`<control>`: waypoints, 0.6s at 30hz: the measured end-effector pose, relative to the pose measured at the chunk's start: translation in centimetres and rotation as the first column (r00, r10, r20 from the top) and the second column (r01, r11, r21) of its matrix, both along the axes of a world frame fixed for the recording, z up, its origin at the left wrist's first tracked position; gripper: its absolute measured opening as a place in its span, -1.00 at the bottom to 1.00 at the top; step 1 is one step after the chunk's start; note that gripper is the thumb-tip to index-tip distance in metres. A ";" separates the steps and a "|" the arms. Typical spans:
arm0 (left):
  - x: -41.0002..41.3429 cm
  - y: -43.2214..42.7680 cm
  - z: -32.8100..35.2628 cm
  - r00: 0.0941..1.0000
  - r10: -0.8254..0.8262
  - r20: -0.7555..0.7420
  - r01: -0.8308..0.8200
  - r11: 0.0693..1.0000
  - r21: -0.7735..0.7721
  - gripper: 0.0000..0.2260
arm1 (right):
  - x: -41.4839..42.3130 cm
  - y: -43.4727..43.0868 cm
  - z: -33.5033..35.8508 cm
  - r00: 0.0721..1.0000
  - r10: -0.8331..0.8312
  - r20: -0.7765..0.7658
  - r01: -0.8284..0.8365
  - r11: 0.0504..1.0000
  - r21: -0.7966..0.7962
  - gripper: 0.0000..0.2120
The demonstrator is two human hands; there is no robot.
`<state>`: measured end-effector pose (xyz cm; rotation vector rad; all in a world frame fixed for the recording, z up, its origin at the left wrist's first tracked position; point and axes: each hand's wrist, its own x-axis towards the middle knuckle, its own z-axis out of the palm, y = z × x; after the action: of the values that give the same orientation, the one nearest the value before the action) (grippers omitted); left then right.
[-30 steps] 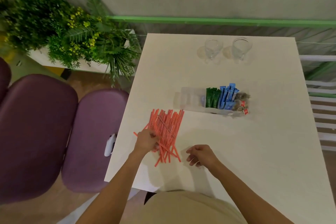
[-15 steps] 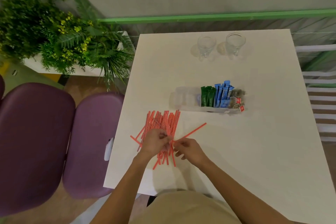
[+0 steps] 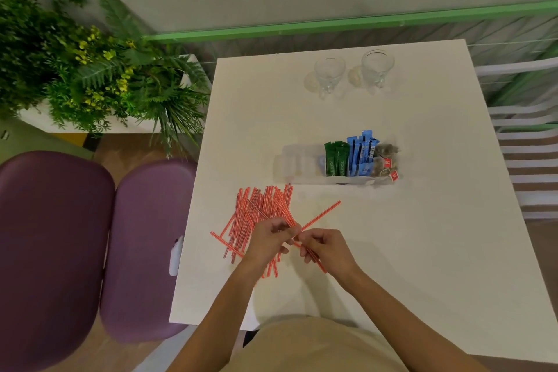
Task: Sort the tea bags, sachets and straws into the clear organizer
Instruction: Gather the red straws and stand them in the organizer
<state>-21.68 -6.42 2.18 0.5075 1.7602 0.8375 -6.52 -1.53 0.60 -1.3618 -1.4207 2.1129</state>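
Observation:
A pile of red striped straws [image 3: 256,214] lies on the white table [image 3: 392,251] near its left front. My left hand [image 3: 267,240] rests on the pile, fingers pinching straws. My right hand [image 3: 327,246] holds a straw [image 3: 323,214] that points up and to the right, plus another slanting down past the wrist. The clear organizer [image 3: 297,163] stands in the middle of the table. It holds green sachets [image 3: 336,158], blue sachets [image 3: 362,152] and tea bags [image 3: 386,160] at its right end. Its left compartments look empty.
Two clear glasses [image 3: 329,75] [image 3: 377,69] stand at the table's far edge. Purple chairs [image 3: 90,235] sit to the left, with a leafy planter [image 3: 90,75] behind them. A white slatted chair [image 3: 528,145] is on the right.
My right hand came in from the table to meet the left hand over the pile and took hold of a straw. The view shifted slightly.

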 end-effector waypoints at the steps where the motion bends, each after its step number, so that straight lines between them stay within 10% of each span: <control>1: -0.1 0.1 0.1 1.000 -0.004 0.025 0.004 1.000 0.002 -0.84 | 0.1 0.1 0.1 1.000 -0.002 0.000 0.002 1.000 0.010 -0.79; 9: -1.7 3.2 1.1 0.923 0.366 0.117 -0.382 0.908 0.172 -0.81 | 0.4 -0.4 0.4 0.997 0.069 -0.041 -0.074 0.985 -0.156 -0.80; 18: -0.4 2.6 1.2 0.998 0.051 -0.019 -0.048 0.987 0.153 -0.71 | -0.6 0.1 1.1 0.998 0.018 -0.064 -0.034 0.962 -0.270 -0.79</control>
<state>-22.08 -3.79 3.39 0.5780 1.7440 1.0108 -7.16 -1.40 1.67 -1.3625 -1.1648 2.4153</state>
